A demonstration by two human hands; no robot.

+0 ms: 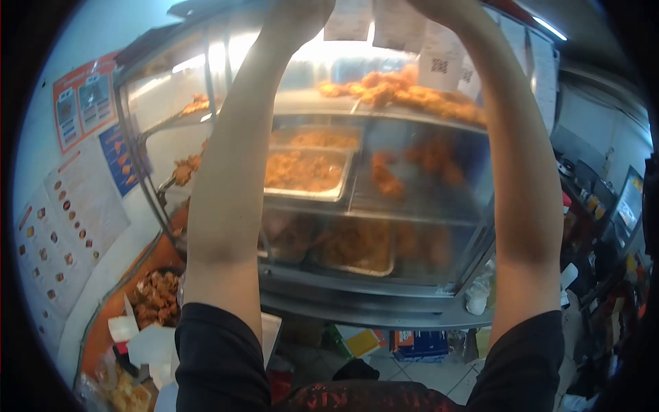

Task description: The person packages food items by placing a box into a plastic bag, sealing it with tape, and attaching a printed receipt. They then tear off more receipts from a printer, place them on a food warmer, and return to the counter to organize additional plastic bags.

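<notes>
Both of my arms reach up in front of a glass-fronted food warmer point(384, 302). My left hand point(302, 17) is at the top edge of the view, beside a hanging paper slip point(348, 20). My right hand point(439, 8) is also cut off by the top edge, near a second paper slip point(398, 29). Below it hangs a printed slip with a QR code point(439, 63). The fingers of both hands lie outside the picture, so whatever they hold is hidden. Behind the glass, fried chicken pieces point(391, 89) lie on the upper shelf.
A metal tray point(309, 196) of fried pieces sits on the middle shelf. More fried chicken point(156, 299) is piled at the lower left. Menu posters point(86, 206) cover the left wall. A plastic bag point(478, 296) rests by the warmer's right corner; boxes point(419, 343) stand below.
</notes>
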